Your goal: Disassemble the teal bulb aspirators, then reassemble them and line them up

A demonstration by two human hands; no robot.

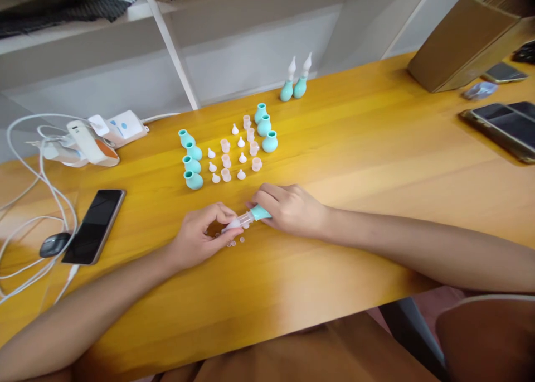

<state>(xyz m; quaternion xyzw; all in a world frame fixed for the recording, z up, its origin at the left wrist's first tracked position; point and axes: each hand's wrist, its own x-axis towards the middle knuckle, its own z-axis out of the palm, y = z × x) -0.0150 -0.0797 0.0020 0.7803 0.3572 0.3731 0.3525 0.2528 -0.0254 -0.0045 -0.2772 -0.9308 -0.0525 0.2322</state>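
Note:
Between my hands is a nasal aspirator, its parts in one line. My right hand [292, 206] is closed around its teal squeeze bulb [261, 212]. With thumb and fingers, my left hand [204, 231] pinches the whitish tip [234, 224]; a clear tube [246, 219] joins tip and bulb. On the table just below lie several tiny clear discs [232, 243], partly hidden by the left hand. Beyond the hands stand rows of loose teal bulbs [193, 180], white tips [241, 174] and clear pinkish cups [257, 164].
Two assembled aspirators [300, 86] stand at the table's back edge. On the left are a phone [95, 226], a black mouse [55, 245], white cables and a power strip [125, 128]. A cardboard box [463, 42] and another phone [505, 128] are on the right.

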